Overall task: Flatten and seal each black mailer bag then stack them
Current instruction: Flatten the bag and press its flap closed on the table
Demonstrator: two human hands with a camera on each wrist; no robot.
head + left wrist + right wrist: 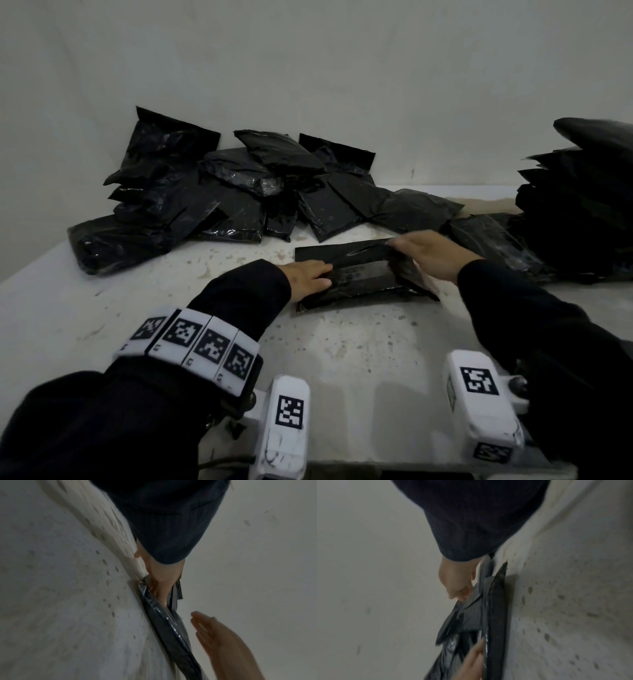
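Note:
A black mailer bag (366,277) lies flat on the speckled white table (342,346), in front of me at the centre. My left hand (310,277) rests on the bag's left end with its fingers straight. My right hand (428,253) is at the bag's right end, and its fingers curl round the folded flap along the far edge. In the left wrist view the right hand (161,577) grips the far end of the bag (171,626), and the left hand (221,639) is flat beside it. The right wrist view is blurred and shows the bag (496,615) edge-on.
A loose pile of several black mailer bags (222,192) leans against the white wall at the back left. A tall stack of black bags (582,192) stands at the right edge. White marker blocks (287,428) on my wrists fill the bottom of the head view.

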